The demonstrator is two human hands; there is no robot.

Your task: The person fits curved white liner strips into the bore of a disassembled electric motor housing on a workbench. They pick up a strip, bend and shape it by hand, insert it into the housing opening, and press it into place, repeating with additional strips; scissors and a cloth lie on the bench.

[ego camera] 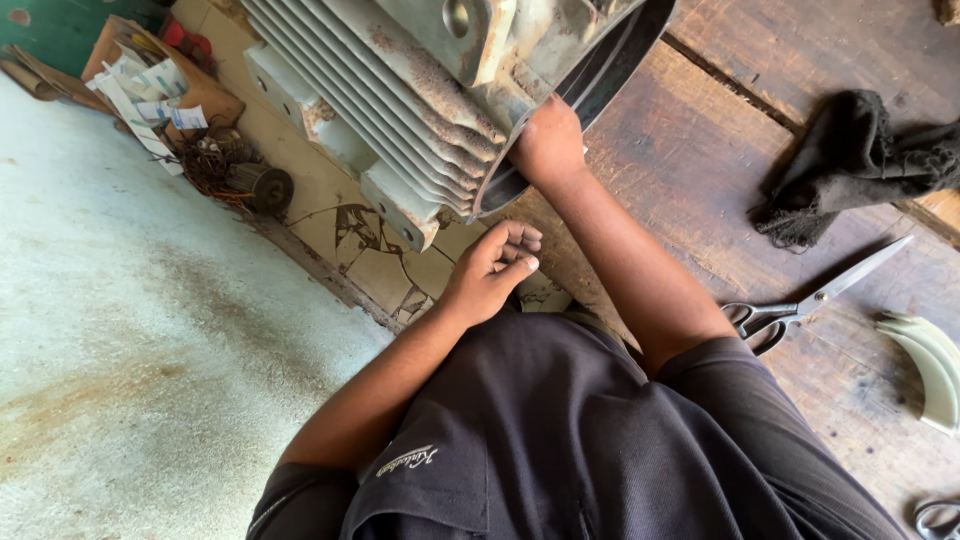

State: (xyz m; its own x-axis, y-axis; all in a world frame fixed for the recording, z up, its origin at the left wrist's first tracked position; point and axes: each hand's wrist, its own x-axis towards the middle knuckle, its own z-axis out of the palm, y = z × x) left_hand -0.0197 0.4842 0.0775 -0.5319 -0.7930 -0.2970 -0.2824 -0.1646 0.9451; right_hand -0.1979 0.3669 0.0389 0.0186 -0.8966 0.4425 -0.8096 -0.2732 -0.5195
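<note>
- The motor housing [440, 90] is a large grey metal casting lying on its side across the upper middle of the view, partly on the wooden desk [720, 130].
- Parallel cooling fins run along its body; rust patches mark the fins and the mounting lug on top.
- Its round open end faces right, showing a dark inner rim.
- The right hand [548, 145] rests against the lower edge of that open rim; its fingers are hidden, so the grip cannot be determined.
- The left hand [493, 268] hangs below the housing, fingers curled loosely inward, holding nothing visible.
- Scissors [815, 297] and a dark rag [850, 160] lie on the desk, well right of the housing.
</note>
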